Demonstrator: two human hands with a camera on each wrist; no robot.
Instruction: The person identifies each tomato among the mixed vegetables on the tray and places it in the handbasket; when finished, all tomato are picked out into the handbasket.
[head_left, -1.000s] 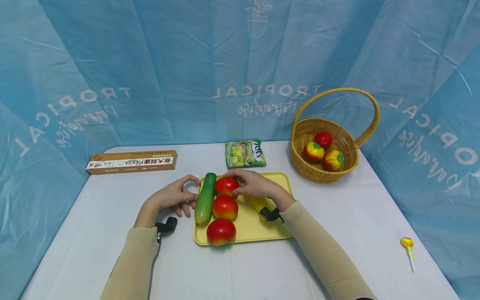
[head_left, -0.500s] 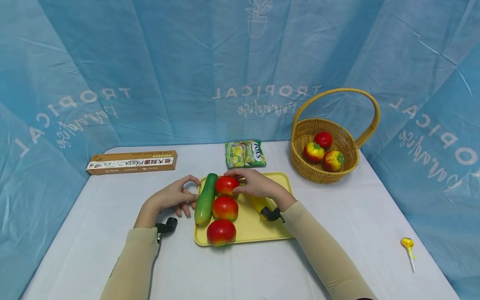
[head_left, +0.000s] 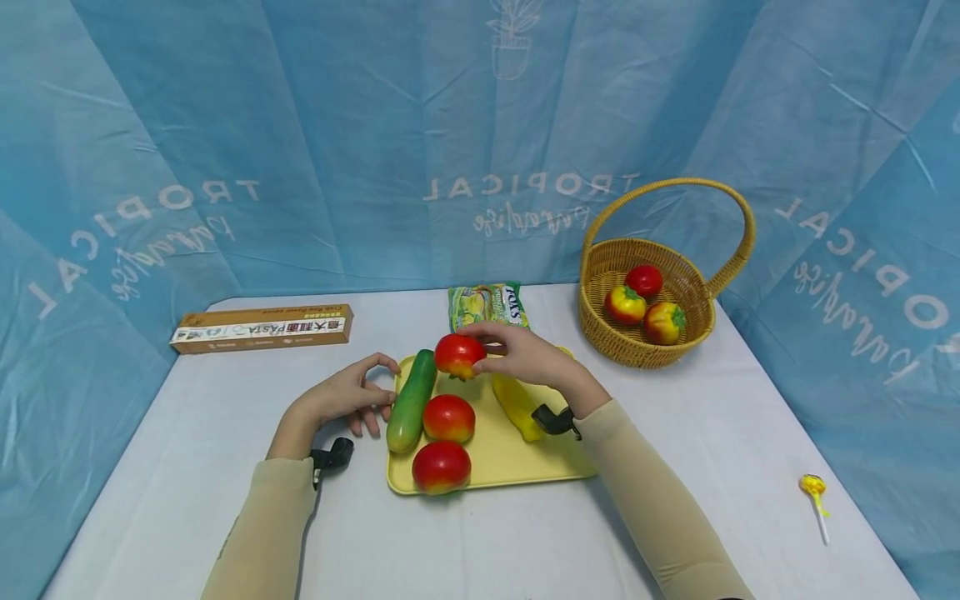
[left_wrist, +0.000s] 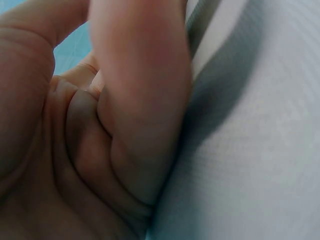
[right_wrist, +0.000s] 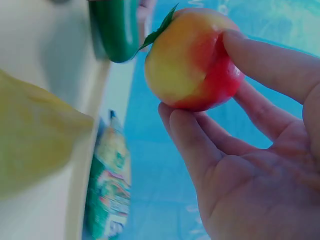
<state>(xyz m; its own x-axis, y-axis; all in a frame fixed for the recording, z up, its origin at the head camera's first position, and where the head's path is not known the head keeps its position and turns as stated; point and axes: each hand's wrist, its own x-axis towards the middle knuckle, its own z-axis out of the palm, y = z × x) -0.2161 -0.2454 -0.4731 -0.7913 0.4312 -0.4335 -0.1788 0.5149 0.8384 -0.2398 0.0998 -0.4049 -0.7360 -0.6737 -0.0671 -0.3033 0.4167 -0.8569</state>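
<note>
My right hand [head_left: 517, 354] pinches a red-and-yellow tomato [head_left: 459, 356] between thumb and fingers, lifted above the yellow tray [head_left: 495, 467]. Green leaves hang from the underside of the tomato [right_wrist: 192, 60] in the right wrist view. Two similar tomatoes, a middle one [head_left: 449, 418] and a near one [head_left: 442, 467], lie in a column on the tray. Left of them lies a green cucumber [head_left: 412, 402]. My left hand [head_left: 348, 392] rests at the tray's left edge, fingers loosely bent, thumb and index tips by the rim. The left wrist view shows only blurred fingers [left_wrist: 145, 100] against the cloth.
A long yellow fruit or vegetable [head_left: 517, 407] lies on the tray. Behind stand a green snack packet [head_left: 487, 304] and a pasta box [head_left: 262, 327]. A wicker basket [head_left: 645, 354] with a tall handle holds three red or red-and-yellow pieces. A lollipop [head_left: 815, 500] lies far right.
My right hand has raised the far tomato off the tray, tilting it so its leafy underside shows. The yellow piece is now more exposed. My left hand stays in place.
</note>
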